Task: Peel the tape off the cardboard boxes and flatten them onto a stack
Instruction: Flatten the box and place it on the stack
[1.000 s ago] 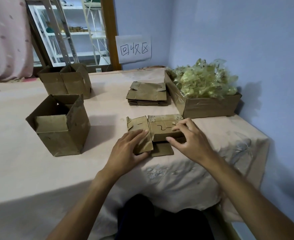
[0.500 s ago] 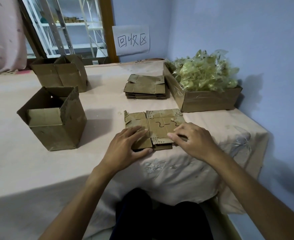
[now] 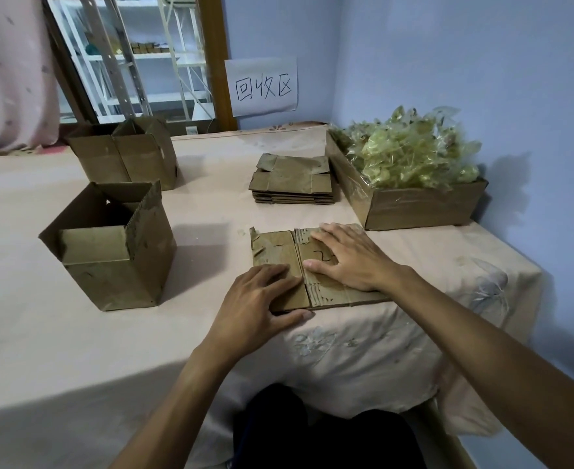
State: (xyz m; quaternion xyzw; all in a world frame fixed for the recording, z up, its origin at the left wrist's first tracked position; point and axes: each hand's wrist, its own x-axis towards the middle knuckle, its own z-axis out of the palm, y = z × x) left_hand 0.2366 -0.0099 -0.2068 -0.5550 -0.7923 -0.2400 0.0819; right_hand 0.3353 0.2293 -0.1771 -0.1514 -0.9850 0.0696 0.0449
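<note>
Left hand (image 3: pixel 258 299), right hand (image 3: pixel 349 258), flat-fingered, pressed flattened box (image 3: pixel 275 248) down. Flattening looked nearly done; next: lift onto stack (image 3: pixel 292 179), 12 o'clock.

cardboard boxes (image 3: pixel 109 252) on cloth-covered table (image 3: pixel 41 333)

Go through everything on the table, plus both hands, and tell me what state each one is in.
Box under hands: flattened.
Stack: flattened boxes, piled.
Near box: upright, open.
Far box: upright, open.
Tape carton: open, heaped full.
Left hand: flat, pressing box.
Right hand: flat, pressing box.
</note>
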